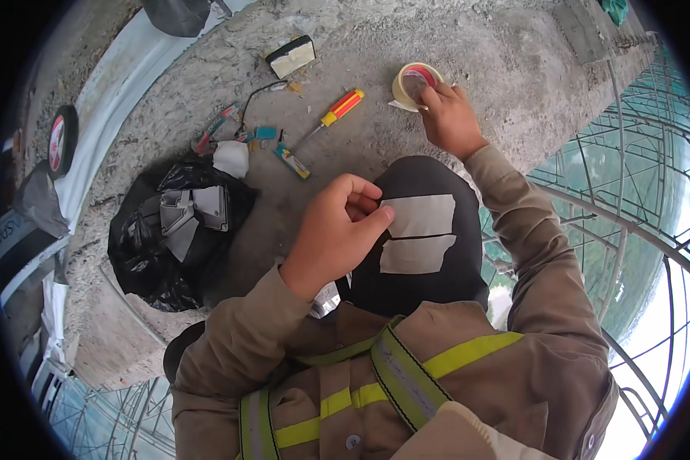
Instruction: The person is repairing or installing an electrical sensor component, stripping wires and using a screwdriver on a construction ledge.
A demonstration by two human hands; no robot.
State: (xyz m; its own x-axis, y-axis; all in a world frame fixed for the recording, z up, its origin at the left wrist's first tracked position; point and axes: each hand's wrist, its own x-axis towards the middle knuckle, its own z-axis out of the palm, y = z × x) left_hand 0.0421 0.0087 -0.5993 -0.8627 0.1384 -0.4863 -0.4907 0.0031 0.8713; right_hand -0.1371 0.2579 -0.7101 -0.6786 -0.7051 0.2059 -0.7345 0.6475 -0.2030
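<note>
My right hand [452, 121] grips a roll of cream tape [398, 86] with a red inner core, fingers hooked over its near rim, low over the rough concrete. Two beige strips of tape, an upper strip [425, 215] and a lower strip [414, 255], lie side by side on the dark fabric over my leg [414, 176]. Beside them is my left hand [326, 230], its fingers loosely curled and its thumb apart from the index finger. That thumb's tip meets the left edge of the upper strip.
A red-and-yellow screwdriver [343, 108], a small cutter-like tool [292, 163] and a black-and-cream block [291, 58] lie ahead on concrete. Grey plastic parts [195, 211] rest on a black bag [142, 261] at left. Another tape roll [63, 142] is far left; metal bars and green netting border the right.
</note>
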